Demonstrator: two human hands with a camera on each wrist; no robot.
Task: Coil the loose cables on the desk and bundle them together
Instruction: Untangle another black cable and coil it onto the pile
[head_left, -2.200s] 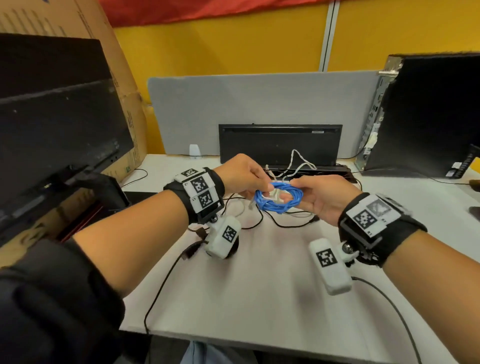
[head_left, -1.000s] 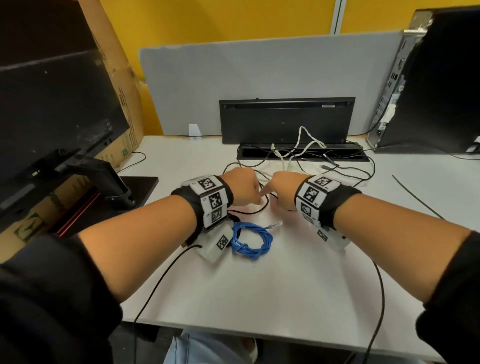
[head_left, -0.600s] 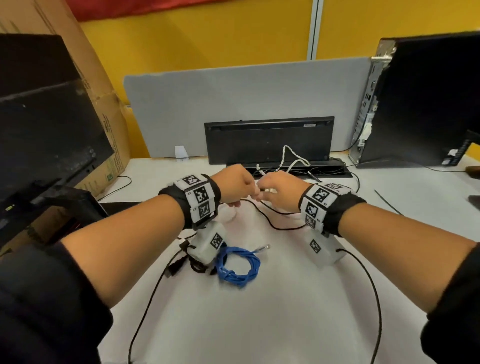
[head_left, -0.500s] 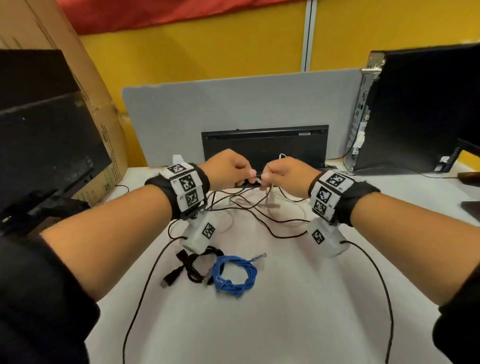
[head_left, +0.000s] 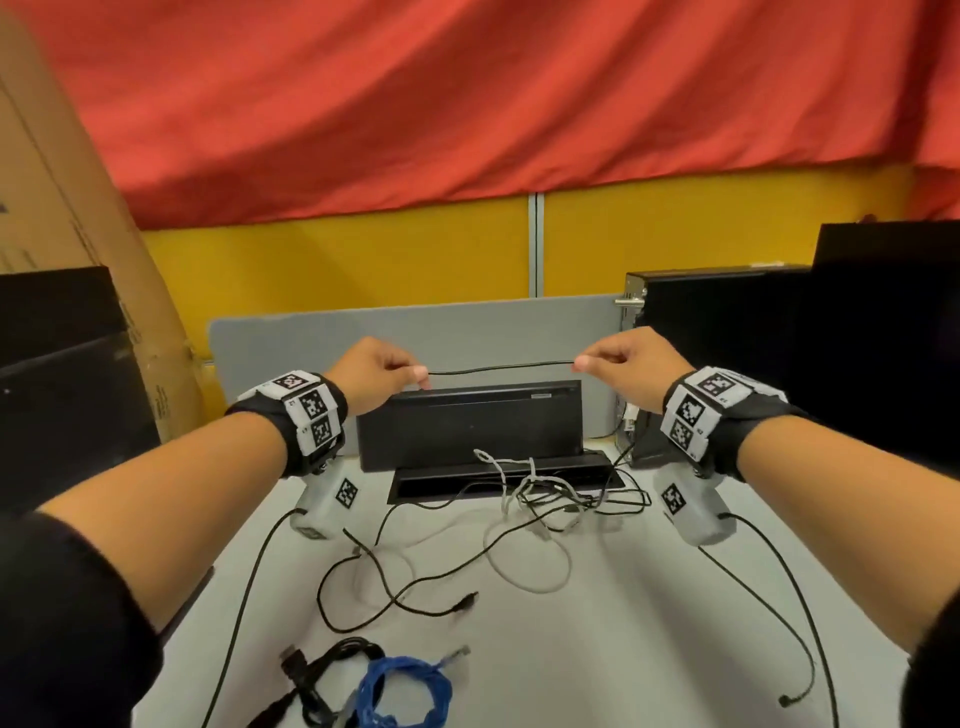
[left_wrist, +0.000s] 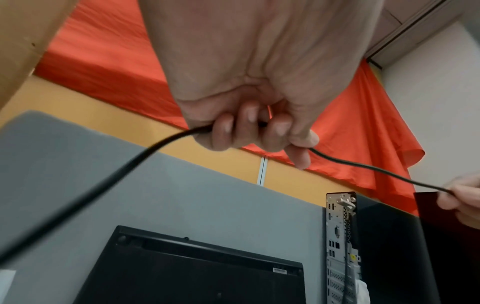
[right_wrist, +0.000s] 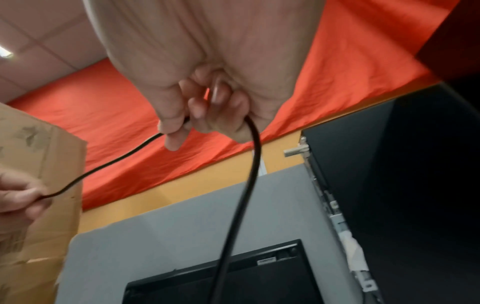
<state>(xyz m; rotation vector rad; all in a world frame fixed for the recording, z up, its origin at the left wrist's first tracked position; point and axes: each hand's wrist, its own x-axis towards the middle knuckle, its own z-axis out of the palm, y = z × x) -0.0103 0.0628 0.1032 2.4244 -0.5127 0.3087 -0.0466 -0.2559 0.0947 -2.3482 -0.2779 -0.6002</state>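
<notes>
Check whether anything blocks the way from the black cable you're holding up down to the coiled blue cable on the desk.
Nothing solid does. The black cable is stretched in the air between the left hand and right hand. Below it, loose black and white cables sprawl across the desk behind the blue coil.

We see bare desk (head_left: 597, 649) near the front right edge, where a hand could come down freely. The middle is cluttered by a tangle of loose black and white cables (head_left: 530, 499) in front of the black box (head_left: 467, 426). At front left the blue coil (head_left: 402, 691) and a black bundle (head_left: 332, 670) lie touching. A monitor (head_left: 62, 395) and cardboard (head_left: 78, 218) block the left side, a computer tower (head_left: 727, 332) the right.
</notes>
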